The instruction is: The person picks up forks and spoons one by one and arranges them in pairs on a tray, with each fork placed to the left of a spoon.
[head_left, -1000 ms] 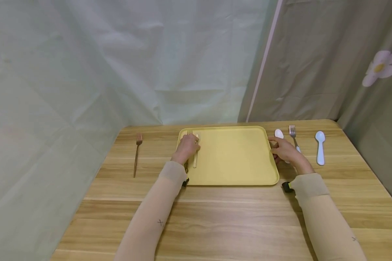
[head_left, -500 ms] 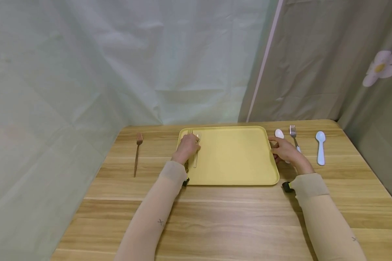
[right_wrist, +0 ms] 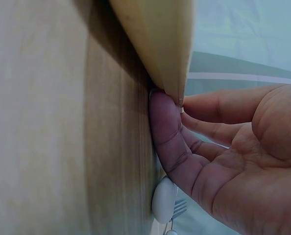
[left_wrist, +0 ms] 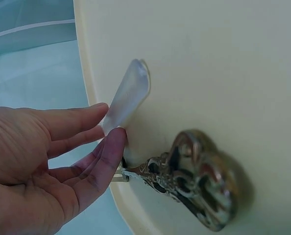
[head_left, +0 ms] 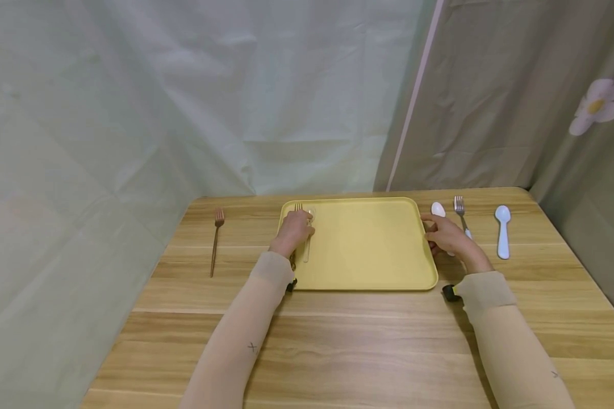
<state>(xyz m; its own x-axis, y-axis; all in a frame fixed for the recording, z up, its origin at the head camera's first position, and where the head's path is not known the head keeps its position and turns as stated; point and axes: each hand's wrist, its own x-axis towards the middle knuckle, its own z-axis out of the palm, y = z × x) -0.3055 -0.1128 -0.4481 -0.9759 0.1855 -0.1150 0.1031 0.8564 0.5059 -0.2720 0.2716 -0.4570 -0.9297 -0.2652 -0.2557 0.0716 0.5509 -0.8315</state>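
Observation:
A yellow tray (head_left: 368, 244) lies on the wooden table between both hands. My left hand (head_left: 291, 230) is over the tray's left end, pinching a clear plastic spoon (left_wrist: 131, 93) between thumb and fingers. Beside that spoon, partly hidden under the hand in the head view, is a fork with an ornate openwork metal handle (left_wrist: 204, 181); its tines (head_left: 299, 207) show past the knuckles. At the tray's right edge my right hand (head_left: 447, 236) grips the rim, a fingertip (right_wrist: 164, 110) tucked beneath it and the opposite digit on the other side.
A copper-coloured fork (head_left: 216, 241) lies left of the tray. To the right are a white spoon (head_left: 438, 209), partly behind the right hand, a fork with a pale handle (head_left: 460, 210) and a light blue spoon (head_left: 502, 232). Curtains (head_left: 307, 113) hang behind the table.

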